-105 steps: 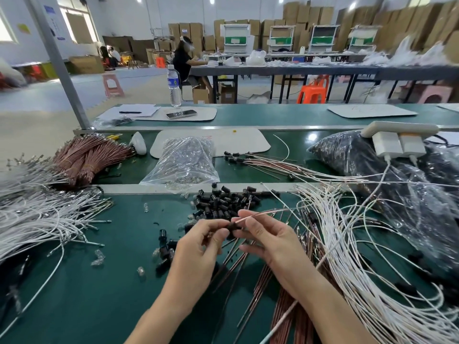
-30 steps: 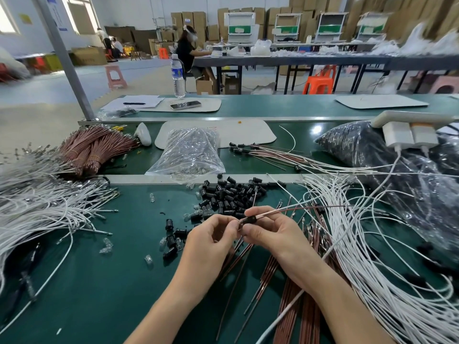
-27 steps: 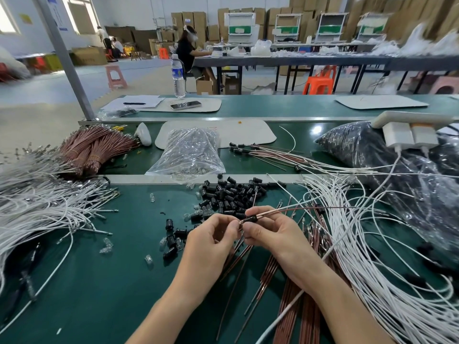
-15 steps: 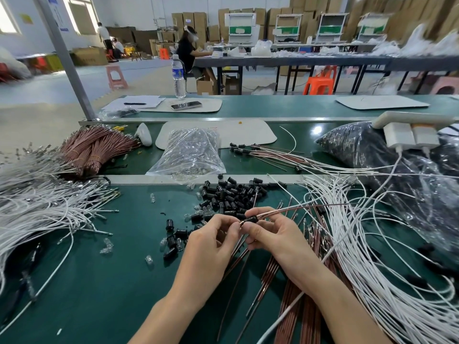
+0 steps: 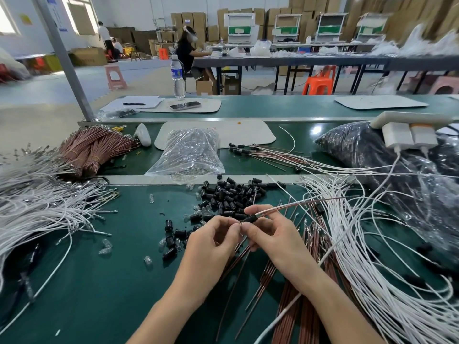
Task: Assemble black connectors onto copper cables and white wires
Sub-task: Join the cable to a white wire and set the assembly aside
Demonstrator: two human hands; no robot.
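Note:
My left hand [image 5: 213, 238] and my right hand [image 5: 269, 234] meet above the green table. Between their fingertips sits a small black connector [image 5: 250, 218]. A copper cable and a white wire [image 5: 293, 205] run out of the connector up to the right. My right hand's fingers curl round the connector and cable. My left hand pinches the tip at the connector's left end. A heap of loose black connectors [image 5: 228, 194] lies just behind my hands. Loose copper cables [image 5: 268, 271] lie under my right wrist.
White wires lie piled at the left [image 5: 37, 207] and at the right [image 5: 360, 244]. Bundled copper cables [image 5: 92, 150] sit at the back left, next to a clear bag of small parts [image 5: 191, 152]. Dark plastic bags [image 5: 372, 155] fill the right. Small clear bulbs [image 5: 161, 242] are scattered left of my hands.
My hands have stayed in place over the last second. My left fingertips have shifted slightly at the connector's end, and the cable keeps its tilt up to the right.

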